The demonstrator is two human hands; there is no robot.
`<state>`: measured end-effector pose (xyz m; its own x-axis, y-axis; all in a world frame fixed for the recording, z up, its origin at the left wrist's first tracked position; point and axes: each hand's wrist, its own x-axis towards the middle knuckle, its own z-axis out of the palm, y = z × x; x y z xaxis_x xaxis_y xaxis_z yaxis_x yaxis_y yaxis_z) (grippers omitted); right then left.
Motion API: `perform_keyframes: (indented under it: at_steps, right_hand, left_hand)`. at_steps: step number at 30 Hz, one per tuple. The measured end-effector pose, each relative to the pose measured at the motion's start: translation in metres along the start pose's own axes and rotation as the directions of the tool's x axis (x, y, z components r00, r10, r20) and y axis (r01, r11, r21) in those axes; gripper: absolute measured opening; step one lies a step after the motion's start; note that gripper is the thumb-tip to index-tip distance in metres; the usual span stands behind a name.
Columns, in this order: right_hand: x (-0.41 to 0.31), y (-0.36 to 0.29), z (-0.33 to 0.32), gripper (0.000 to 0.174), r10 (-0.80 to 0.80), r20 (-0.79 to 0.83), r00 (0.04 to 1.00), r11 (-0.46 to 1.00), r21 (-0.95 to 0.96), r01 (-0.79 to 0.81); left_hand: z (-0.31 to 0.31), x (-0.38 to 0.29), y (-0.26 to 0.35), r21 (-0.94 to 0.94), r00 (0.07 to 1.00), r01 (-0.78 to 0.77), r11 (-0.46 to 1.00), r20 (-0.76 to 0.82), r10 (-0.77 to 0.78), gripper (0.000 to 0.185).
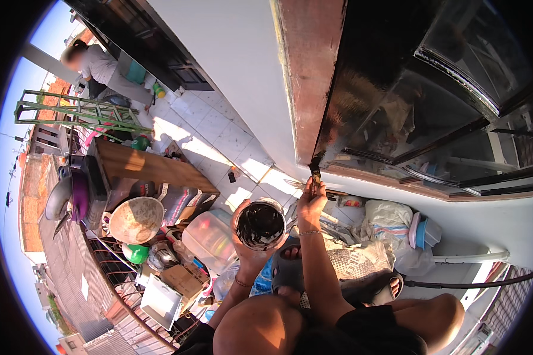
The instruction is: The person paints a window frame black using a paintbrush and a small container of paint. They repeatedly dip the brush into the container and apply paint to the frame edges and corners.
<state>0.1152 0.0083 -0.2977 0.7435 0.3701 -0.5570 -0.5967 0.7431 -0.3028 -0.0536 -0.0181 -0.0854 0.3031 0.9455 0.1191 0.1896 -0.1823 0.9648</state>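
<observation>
My left hand (pixel 245 253) holds up a round can of black paint (pixel 261 223), its open top facing me and its rim smeared. In my right hand (pixel 312 202) is a paintbrush (pixel 315 174), gripped by the handle with the fingers near its bristles. The dark bristles touch or nearly touch the lower corner of a window frame (pixel 316 111). One side of that frame is glossy black, while the outer strip of wood (pixel 313 57) is reddish brown. Panes of glass (pixel 377 111) sit between black bars to the right.
Another person (pixel 104 69) bends over at the far left beside a green metal ladder (pixel 80 111). A wooden cabinet (pixel 151 166), a stained bowl (pixel 136 220), a clear plastic box (pixel 209 239) and a cardboard box (pixel 182 280) crowd the left. Sacks (pixel 359 262) lie near my sandals (pixel 288 266).
</observation>
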Motion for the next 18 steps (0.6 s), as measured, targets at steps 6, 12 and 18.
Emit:
perform_keyframes:
  at_steps: [6, 12, 18]
  right_hand:
    - [-0.076, -0.022, 0.056, 0.039, -0.013, 0.025, 1.0, 1.0, -0.019, 0.014]
    - [-0.008, -0.009, 0.015, 0.025, -0.034, -0.017, 0.999, 0.999, 0.017, 0.035]
    - [-0.119, -0.058, 0.136, 0.028, 0.008, 0.194, 0.981, 1.0, -0.028, -0.002]
  left_hand:
    - [-0.014, -0.009, -0.005, 0.024, 0.997, 0.005, 1.0, -0.073, -0.004, 0.111]
    - [0.0, 0.003, 0.001, -0.026, 1.0, -0.017, 1.0, -0.02, 0.017, 0.111]
    - [-0.01, -0.004, 0.0, -0.064, 0.998, 0.03, 0.997, -0.058, -0.034, 0.111]
